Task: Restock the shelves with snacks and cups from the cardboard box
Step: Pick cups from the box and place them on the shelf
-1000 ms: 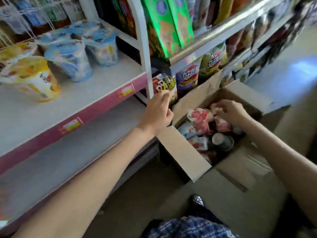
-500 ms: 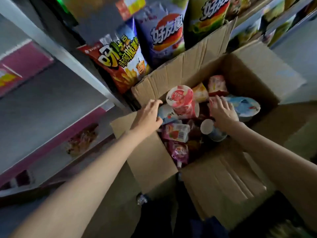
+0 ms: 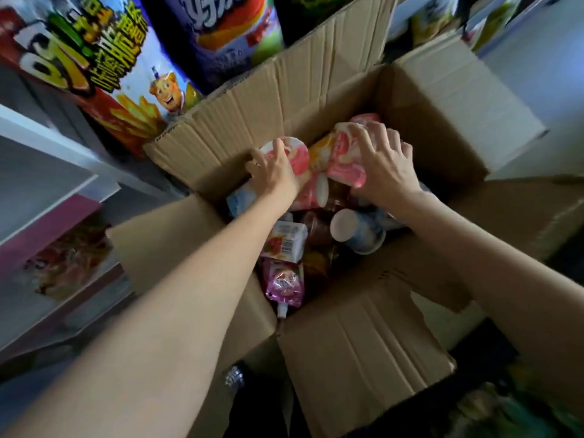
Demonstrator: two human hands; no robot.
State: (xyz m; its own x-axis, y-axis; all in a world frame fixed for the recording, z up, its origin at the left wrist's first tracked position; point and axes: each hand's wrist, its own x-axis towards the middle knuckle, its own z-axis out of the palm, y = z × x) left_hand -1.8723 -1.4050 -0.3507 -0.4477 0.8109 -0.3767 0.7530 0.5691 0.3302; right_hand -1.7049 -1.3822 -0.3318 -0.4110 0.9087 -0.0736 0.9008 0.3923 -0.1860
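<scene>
both hands are down in the open cardboard box [image 3: 316,99] at the picking step, the left hand [image 3: 274,172] curled over one pink cup [image 3: 297,156] and the right hand [image 3: 387,165] gripping another pink cup [image 3: 344,153] beside it, so next, i judge, they lift them clear toward the shelf [image 3: 47,191].

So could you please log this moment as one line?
left hand: grips pink cup | right hand: grips pink cup | both inside cardboard box

Two hands [image 3: 275,172], one cardboard box [image 3: 426,99]
</scene>
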